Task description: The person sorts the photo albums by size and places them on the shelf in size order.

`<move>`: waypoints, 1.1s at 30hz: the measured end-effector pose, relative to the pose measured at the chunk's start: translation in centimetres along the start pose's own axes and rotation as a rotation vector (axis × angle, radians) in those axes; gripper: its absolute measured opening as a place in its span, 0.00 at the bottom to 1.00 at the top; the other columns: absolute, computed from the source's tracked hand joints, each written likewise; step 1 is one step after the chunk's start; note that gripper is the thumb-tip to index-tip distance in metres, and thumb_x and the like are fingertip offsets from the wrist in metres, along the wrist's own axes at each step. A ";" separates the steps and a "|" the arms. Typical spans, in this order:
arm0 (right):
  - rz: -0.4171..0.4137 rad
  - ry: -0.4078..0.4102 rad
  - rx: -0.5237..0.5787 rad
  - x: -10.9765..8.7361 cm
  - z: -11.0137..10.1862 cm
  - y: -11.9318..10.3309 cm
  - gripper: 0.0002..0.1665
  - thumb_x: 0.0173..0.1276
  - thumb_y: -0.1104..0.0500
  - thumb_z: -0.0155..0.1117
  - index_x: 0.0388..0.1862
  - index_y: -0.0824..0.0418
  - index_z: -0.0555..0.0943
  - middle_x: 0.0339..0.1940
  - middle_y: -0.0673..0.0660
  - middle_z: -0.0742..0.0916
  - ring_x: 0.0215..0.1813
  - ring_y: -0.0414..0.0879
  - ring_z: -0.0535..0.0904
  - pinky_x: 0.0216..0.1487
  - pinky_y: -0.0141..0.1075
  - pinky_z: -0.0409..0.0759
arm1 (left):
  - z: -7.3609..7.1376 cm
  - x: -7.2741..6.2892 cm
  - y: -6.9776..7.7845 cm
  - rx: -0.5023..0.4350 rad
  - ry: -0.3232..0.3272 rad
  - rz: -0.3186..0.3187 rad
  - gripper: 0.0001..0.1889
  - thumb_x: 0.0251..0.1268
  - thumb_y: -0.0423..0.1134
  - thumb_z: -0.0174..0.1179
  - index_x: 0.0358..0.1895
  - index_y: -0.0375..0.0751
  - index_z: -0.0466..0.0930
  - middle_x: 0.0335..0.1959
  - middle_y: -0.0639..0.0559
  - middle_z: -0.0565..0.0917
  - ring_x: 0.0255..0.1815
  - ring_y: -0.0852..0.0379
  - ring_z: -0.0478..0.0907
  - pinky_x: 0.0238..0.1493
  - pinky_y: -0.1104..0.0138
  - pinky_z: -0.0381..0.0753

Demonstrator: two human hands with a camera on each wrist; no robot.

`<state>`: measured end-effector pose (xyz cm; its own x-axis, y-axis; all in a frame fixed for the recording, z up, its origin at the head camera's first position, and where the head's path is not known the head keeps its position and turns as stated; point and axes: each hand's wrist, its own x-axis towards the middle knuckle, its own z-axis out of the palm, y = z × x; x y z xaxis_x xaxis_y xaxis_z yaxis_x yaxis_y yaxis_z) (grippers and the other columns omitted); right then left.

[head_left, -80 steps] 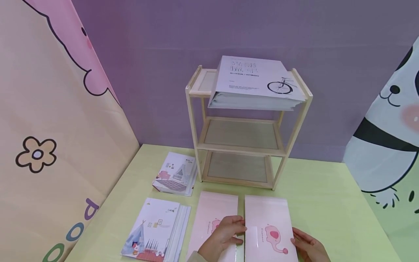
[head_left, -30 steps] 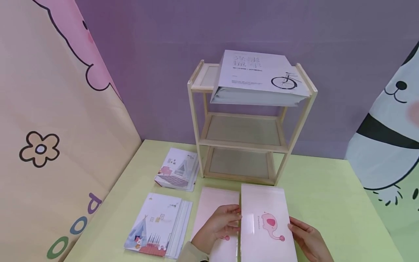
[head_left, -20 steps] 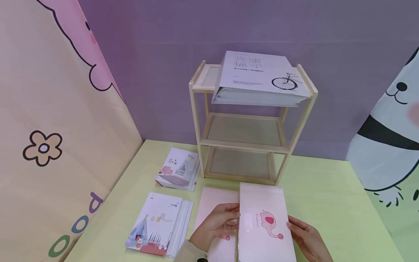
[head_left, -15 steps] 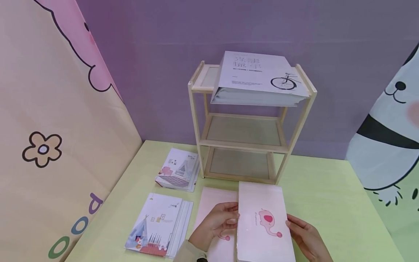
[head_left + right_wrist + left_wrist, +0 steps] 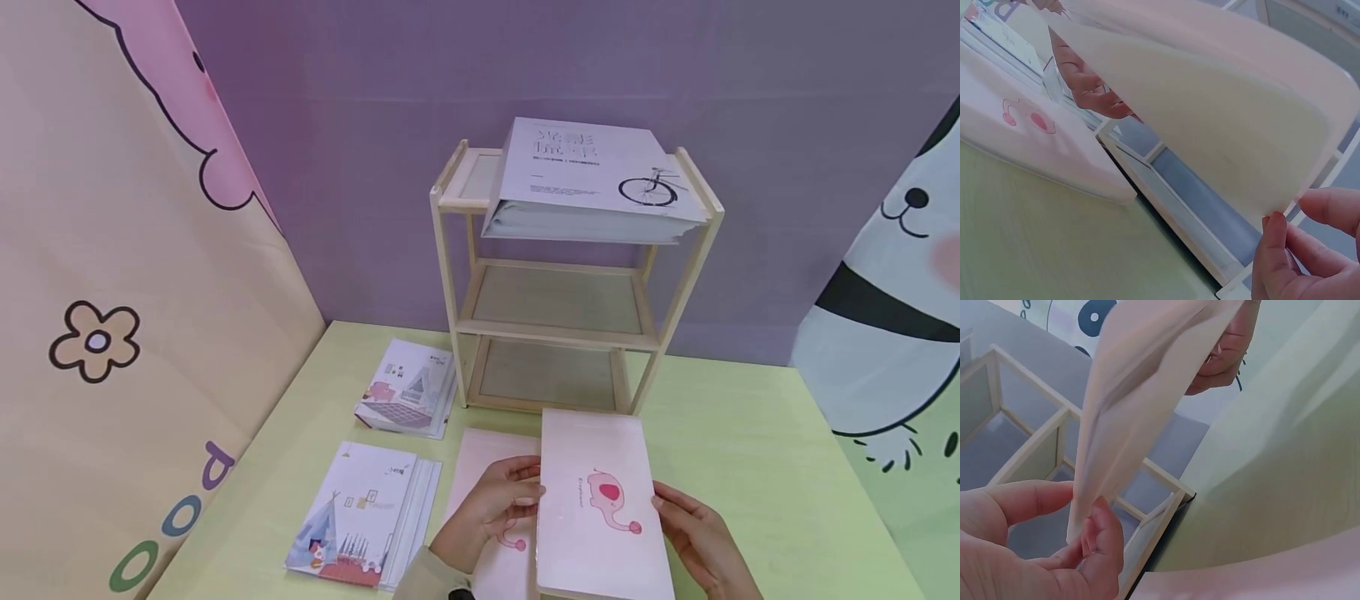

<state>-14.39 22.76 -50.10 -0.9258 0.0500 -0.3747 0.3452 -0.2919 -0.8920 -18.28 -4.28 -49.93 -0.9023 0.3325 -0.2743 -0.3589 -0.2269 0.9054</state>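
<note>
Both hands hold a pink notebook [image 5: 585,450] with an elephant on its cover, raised above the table. My left hand [image 5: 491,510] pinches its left edge between thumb and fingers; the left wrist view shows the same pinch on the notebook [image 5: 1129,406] close up. At the opposite edge, my right hand [image 5: 701,533] pinches it, and the right wrist view shows its cream underside. A second pink notebook [image 5: 483,454] lies on the table, partly hidden by the left hand and the raised one.
Behind stands a wooden three-tier shelf [image 5: 558,337] with a large white book [image 5: 585,167] on top. To the left, two white illustrated books [image 5: 408,387] lie on the yellow-green table [image 5: 735,433]. A printed cloth [image 5: 165,250] hangs at the left.
The elephant notebook has risen off the table and shifted slightly left and toward the shelf, both hands moving with it. It now overlaps the other pink notebook's right side in the head view.
</note>
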 end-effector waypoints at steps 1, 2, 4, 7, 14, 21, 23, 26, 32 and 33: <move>-0.006 0.000 -0.005 0.0 0.0 -0.1 0.17 0.67 0.66 0.57 0.30 0.45 0.85 0.36 0.43 0.87 0.41 0.37 0.81 0.46 0.28 0.79 | 0.0 0.0 0.1 -0.002 0.001 0.000 0.26 0.55 0.22 0.56 0.60 0.23 0.66 0.43 0.49 0.74 0.35 0.59 0.73 0.31 0.70 0.77; -0.014 -0.002 -0.011 -0.1 0.1 -0.1 0.17 0.67 0.66 0.57 0.29 0.44 0.85 0.36 0.43 0.87 0.41 0.37 0.81 0.45 0.28 0.79 | 0.0 0.0 0.1 -0.004 0.002 0.000 0.26 0.55 0.22 0.56 0.60 0.23 0.66 0.43 0.49 0.74 0.34 0.60 0.73 0.31 0.70 0.77; -0.031 -0.021 -0.014 -0.1 0.1 -0.3 0.19 0.67 0.67 0.56 0.29 0.43 0.85 0.36 0.42 0.87 0.40 0.36 0.81 0.45 0.27 0.78 | 0.0 0.0 0.3 -0.008 -0.003 0.004 0.26 0.56 0.22 0.57 0.60 0.23 0.66 0.42 0.50 0.75 0.34 0.60 0.73 0.31 0.71 0.77; -0.070 -0.042 -0.011 -0.2 0.2 -0.5 0.20 0.67 0.67 0.56 0.30 0.43 0.85 0.36 0.42 0.87 0.40 0.36 0.81 0.44 0.27 0.78 | 0.0 0.0 0.7 -0.011 -0.016 0.008 0.25 0.56 0.22 0.56 0.59 0.22 0.66 0.39 0.51 0.75 0.32 0.62 0.74 0.31 0.72 0.77; -0.147 -0.101 0.022 -0.3 0.5 -0.9 0.21 0.68 0.69 0.53 0.34 0.44 0.86 0.37 0.44 0.87 0.40 0.36 0.82 0.43 0.27 0.79 | -0.3 0.0 1.5 -0.015 -0.058 0.010 0.23 0.59 0.23 0.55 0.59 0.21 0.66 0.35 0.53 0.76 0.30 0.65 0.75 0.32 0.73 0.78; -0.198 -0.180 0.067 -0.5 0.5 -1.5 0.22 0.69 0.70 0.50 0.37 0.47 0.87 0.39 0.46 0.88 0.41 0.37 0.83 0.44 0.27 0.79 | -0.3 -0.2 2.2 -0.016 -0.063 0.020 0.22 0.60 0.25 0.55 0.59 0.23 0.67 0.35 0.54 0.78 0.32 0.64 0.76 0.34 0.71 0.79; -0.198 -0.205 0.077 -0.5 0.6 -1.7 0.22 0.69 0.70 0.50 0.38 0.47 0.87 0.40 0.46 0.87 0.41 0.37 0.83 0.44 0.27 0.79 | -0.2 -0.3 2.5 -0.011 -0.056 0.030 0.22 0.61 0.25 0.55 0.59 0.24 0.66 0.36 0.53 0.78 0.32 0.64 0.76 0.34 0.71 0.79; -0.187 -0.226 0.076 -0.5 0.7 -2.1 0.22 0.69 0.70 0.50 0.39 0.47 0.86 0.41 0.46 0.87 0.42 0.38 0.83 0.44 0.28 0.79 | -0.1 -0.5 3.0 -0.013 -0.056 0.038 0.22 0.62 0.26 0.55 0.60 0.23 0.65 0.36 0.53 0.78 0.33 0.63 0.76 0.36 0.72 0.79; -0.189 -0.246 0.059 -0.8 1.0 -3.0 0.21 0.69 0.68 0.51 0.40 0.45 0.86 0.43 0.45 0.87 0.43 0.38 0.82 0.45 0.28 0.79 | 0.0 -0.6 4.2 -0.039 -0.064 0.049 0.22 0.62 0.27 0.55 0.59 0.23 0.65 0.36 0.53 0.79 0.33 0.63 0.78 0.37 0.73 0.78; -0.195 -0.263 0.063 -0.8 1.1 -3.2 0.21 0.70 0.69 0.51 0.41 0.45 0.86 0.43 0.45 0.87 0.44 0.38 0.82 0.45 0.28 0.79 | 0.0 -0.6 4.4 -0.037 -0.065 0.052 0.22 0.62 0.27 0.55 0.59 0.23 0.65 0.36 0.53 0.80 0.33 0.63 0.78 0.37 0.73 0.78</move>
<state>-14.91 22.63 -46.72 -0.9843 -0.1351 -0.1134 0.1554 -0.3603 -0.9198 -19.32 -5.46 -45.76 -0.9030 0.3778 -0.2044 -0.3214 -0.2785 0.9051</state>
